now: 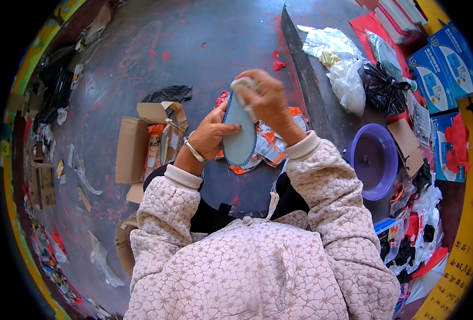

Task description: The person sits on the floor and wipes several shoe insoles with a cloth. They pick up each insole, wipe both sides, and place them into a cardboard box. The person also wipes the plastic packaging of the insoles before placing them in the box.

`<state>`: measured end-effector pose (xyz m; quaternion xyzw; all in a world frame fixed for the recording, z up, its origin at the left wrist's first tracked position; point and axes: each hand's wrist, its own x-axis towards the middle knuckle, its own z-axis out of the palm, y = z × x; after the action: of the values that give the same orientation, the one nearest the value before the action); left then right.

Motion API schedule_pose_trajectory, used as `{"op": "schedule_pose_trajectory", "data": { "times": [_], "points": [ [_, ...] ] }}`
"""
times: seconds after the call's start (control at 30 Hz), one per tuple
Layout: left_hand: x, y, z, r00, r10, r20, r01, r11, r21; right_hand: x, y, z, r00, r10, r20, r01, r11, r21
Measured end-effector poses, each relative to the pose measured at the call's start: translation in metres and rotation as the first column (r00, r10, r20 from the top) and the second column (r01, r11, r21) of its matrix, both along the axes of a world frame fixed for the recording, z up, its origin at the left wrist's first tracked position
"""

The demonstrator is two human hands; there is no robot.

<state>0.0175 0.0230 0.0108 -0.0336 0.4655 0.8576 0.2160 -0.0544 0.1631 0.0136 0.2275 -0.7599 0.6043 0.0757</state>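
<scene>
Pale grey, sole-shaped flat insole with blue stitched edging: held up before the body between the two grips, its long axis close to upright in view.
Left grip: pinches the insole by its left edge near mid-length, thumb laid across the visible face, the other fingers partly hidden.
Right grip: pressed together on an off-white, crumpled, soft-looking wad at the insole's top end; whether it also clasps the edge, I cannot tell.
Twist risk: the lower end appears free, so a hard push up top could swing the insole about the left thumb or work it out of that pinch.
Bend risk: pressure landing far from the left thumb could fold the top end back, if the insole is as thin as it looks.
Snag risk: the wad could catch on the stitched border and tug a thread, or slide off the rounded tip.
Drop risk: orange-and-clear plastic packets lie behind it in view; a lost pinch could land it among them or on the dark grey, red-flecked floor.
Farther out: an open brown cardboard box stands left and a round purple plastic basin right, both well apart from the grips.
</scene>
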Motion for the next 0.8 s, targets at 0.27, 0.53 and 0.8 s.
{"op": "schedule_pose_trajectory", "data": {
  "times": [0.27, 0.53, 0.8],
  "points": [
    [-0.012, -0.027, -0.006, 0.987, 0.156, -0.045, -0.158, 0.986, -0.049, -0.004, 0.033, -0.001, 0.568, 0.613, 0.549, -0.374, 0.787, -0.491],
    [-0.012, -0.015, -0.014, 0.989, 0.132, 0.068, -0.133, 0.991, 0.018, -0.003, 0.044, -0.006, 0.613, 0.780, 0.125, -0.312, 0.384, -0.869],
    [-0.008, -0.006, -0.001, 0.972, 0.078, 0.221, -0.156, 0.919, 0.361, -0.008, 0.030, 0.009, 0.390, 0.792, 0.471, -0.094, 0.543, -0.835]
  ]
}}
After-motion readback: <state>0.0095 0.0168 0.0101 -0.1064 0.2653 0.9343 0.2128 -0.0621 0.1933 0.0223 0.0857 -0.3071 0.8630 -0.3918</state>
